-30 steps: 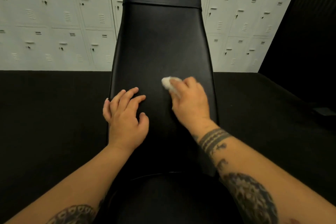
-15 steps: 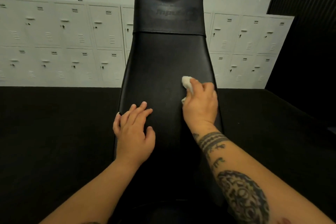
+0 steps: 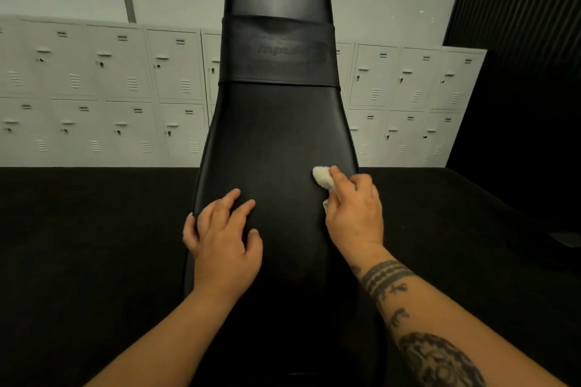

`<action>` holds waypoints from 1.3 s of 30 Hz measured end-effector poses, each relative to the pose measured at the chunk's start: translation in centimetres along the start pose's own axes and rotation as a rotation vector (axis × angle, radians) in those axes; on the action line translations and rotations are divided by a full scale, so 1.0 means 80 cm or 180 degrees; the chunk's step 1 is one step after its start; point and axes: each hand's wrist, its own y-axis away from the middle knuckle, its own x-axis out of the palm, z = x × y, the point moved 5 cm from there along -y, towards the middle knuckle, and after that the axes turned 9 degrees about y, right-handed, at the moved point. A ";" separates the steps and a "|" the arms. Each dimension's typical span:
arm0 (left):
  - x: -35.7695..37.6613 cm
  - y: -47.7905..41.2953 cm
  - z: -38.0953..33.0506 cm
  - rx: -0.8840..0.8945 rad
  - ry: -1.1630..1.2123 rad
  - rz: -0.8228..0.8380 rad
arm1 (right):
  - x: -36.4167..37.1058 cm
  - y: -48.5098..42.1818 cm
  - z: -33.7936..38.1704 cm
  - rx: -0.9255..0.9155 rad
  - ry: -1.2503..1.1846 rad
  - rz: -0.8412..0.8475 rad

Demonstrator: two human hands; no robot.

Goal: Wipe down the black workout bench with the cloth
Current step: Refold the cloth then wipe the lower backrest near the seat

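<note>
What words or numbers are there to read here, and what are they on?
Logo pressed into the band across the black bench: there are letters, but they are too blurred to read.
Lockers: no numbers or labels can be read.

There is one black bench (image 3: 276,141) and one white cloth (image 3: 321,176), at 3 o'clock from the bench's middle. There are two hands: the left hand (image 3: 224,239) at 7 o'clock, the right hand (image 3: 355,213) at 4 o'clock. The lockers (image 3: 103,88) make two rows behind; the bench hides some, so I cannot count them all.
</note>
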 end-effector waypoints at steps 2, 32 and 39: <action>0.002 -0.001 0.003 -0.0025 0.0106 0.0068 | 0.007 -0.014 0.022 0.0452 0.0056 -0.0011; -0.072 -0.065 -0.032 -0.0951 0.2202 0.0046 | -0.039 0.018 0.127 0.0200 -0.2795 0.1446; -0.073 -0.138 -0.030 -0.0095 0.0895 -0.0465 | -0.008 -0.096 0.144 0.0011 -0.1115 0.0204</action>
